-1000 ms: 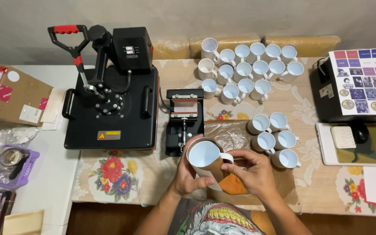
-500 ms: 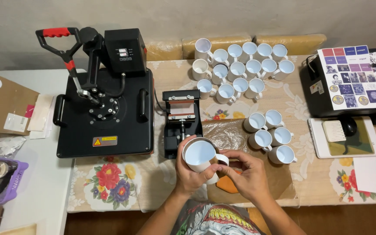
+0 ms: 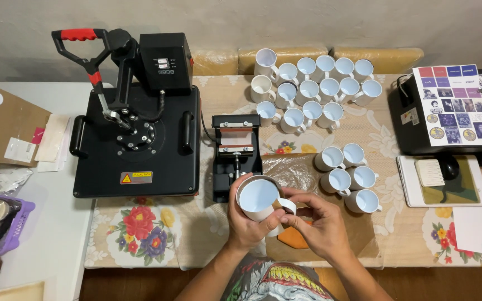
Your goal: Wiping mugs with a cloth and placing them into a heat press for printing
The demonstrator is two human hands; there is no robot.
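The left hand [image 3: 247,223] has its fingers clamped around an upright white ceramic mug [image 3: 259,198], mouth toward the camera; the right hand [image 3: 313,223] pinches its handle side, just right.

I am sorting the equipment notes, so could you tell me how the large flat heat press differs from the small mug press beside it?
The flat heat press is much larger, with a broad flat plate and a raised red-gripped lever. The mug press is narrow, with a curved orange band. Both are black and sit on the floral tablecloth.
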